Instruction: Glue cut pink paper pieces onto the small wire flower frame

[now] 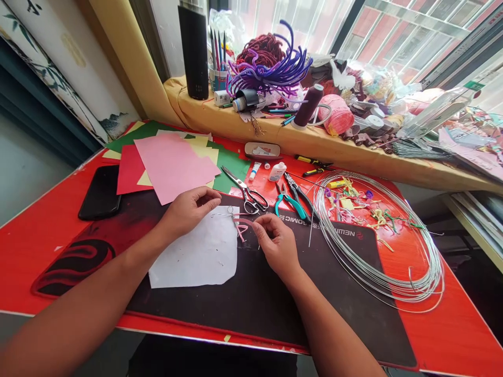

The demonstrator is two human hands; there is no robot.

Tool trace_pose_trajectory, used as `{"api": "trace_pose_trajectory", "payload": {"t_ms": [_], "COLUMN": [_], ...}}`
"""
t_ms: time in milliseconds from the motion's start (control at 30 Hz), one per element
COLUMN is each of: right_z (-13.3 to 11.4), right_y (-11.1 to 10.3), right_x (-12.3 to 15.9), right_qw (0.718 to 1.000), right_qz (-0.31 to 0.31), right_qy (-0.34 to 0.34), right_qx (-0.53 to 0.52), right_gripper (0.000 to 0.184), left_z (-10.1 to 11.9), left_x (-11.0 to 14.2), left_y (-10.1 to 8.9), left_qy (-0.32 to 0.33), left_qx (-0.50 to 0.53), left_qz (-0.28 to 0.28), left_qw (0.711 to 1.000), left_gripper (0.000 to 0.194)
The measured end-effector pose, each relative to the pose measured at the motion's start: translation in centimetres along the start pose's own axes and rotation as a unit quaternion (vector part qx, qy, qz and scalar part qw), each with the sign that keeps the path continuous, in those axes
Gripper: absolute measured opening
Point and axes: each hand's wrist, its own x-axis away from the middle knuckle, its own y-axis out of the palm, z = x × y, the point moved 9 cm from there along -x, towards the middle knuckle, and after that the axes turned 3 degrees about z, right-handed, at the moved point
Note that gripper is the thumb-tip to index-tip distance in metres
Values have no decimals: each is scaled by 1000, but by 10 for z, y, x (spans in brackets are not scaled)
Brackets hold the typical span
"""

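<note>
Head view: the thin bent wire (231,213), light and springy, best held by its straight stem, sits just above the white paper (192,251), with one pink strip (240,229) on it. The right grip (277,246) is pinched on it; the left grip (190,212) is curled beside it, contact unclear. Beyond the paper lie one scissors (236,182), two pliers (290,205) and one wire coil (434,272).

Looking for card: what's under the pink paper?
The pink paper lies on a yellow sheet, a green sheet and a red sheet; what's beneath its middle is hidden.
</note>
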Motion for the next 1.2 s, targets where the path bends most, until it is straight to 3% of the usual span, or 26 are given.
{"api": "trace_pose_trajectory", "payload": {"t_ms": [133, 267, 433, 567, 767, 967, 1200], "right_z": [2, 7, 16, 22, 21, 19, 21], "right_y": [1, 0, -12, -15, -10, -13, -9], "right_x": [0, -1, -7, -10, -8, -9, -8], "right_qw": [1000, 999, 997, 995, 995, 995, 996], "right_qz": [1, 6, 43, 51, 47, 52, 44], "right_qy": [8, 20, 27, 33, 38, 34, 37], "right_qx": [-26, -39, -59, -77, -76, -76, -70], "right_gripper": [23, 23, 25, 28, 28, 27, 25], "left_z": [-7, -8, -13, -6, 12, 8, -14], "left_x": [-4, -4, -5, -8, -14, -19, -24], "left_y": [10, 24, 14, 11, 38, 49, 47], "left_qy": [25, 65, 49, 63, 64, 43, 1], "left_qx": [-41, -82, -92, -166, -270, -277, -189], "left_qz": [0, -37, -90, -139, -175, -163, -143], "left_qw": [999, 994, 991, 974, 945, 946, 971], "left_gripper": [32, 31, 38, 37, 27, 32, 32]}}
